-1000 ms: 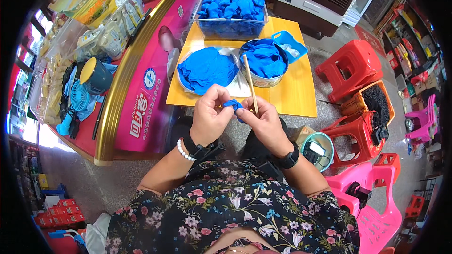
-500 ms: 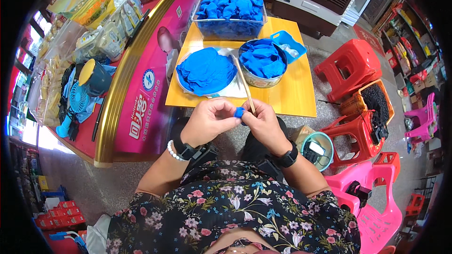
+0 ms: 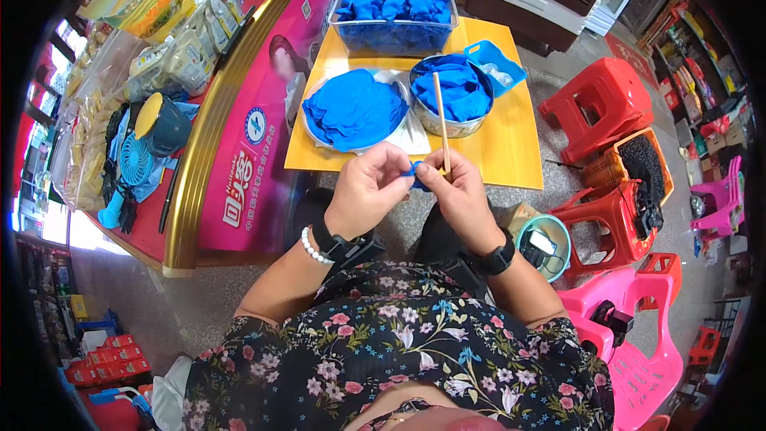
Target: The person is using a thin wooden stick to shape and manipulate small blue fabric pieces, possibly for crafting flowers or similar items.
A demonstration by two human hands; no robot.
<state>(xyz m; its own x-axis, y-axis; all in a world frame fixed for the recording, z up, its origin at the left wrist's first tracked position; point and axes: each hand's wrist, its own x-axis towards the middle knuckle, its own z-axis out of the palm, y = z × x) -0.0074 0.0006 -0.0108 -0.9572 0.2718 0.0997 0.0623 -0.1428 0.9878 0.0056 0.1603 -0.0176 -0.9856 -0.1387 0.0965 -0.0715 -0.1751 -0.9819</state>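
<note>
In front of my body, my left hand (image 3: 369, 191) pinches a small crumpled blue piece (image 3: 415, 170) between thumb and fingers. My right hand (image 3: 461, 195) grips the same piece from the other side, with a thin wooden stick (image 3: 440, 112) held upright in its fingers. Just beyond lies a round stack of thin, soft blue sheets (image 3: 355, 109) on a pale plate. To its right, a round tin (image 3: 452, 128) contains more soft blue material (image 3: 449, 88). Behind them, a clear plastic bin (image 3: 351, 36) is heaped with blue crumpled pieces (image 3: 399, 1). Most of the held piece is hidden by my fingers.
Everything stands on a yellow tabletop (image 3: 511, 132), beside a small blue basket (image 3: 506, 78). A pink counter (image 3: 231, 168) with a gold edge runs along the left. Red stools (image 3: 598, 104), a teal bucket (image 3: 563, 259) and a pink chair (image 3: 646, 359) are on the right.
The wooden stick has swung from leaning left to nearly upright. My hands still pinch the blue piece, a little farther out, and the view has shifted slightly.
</note>
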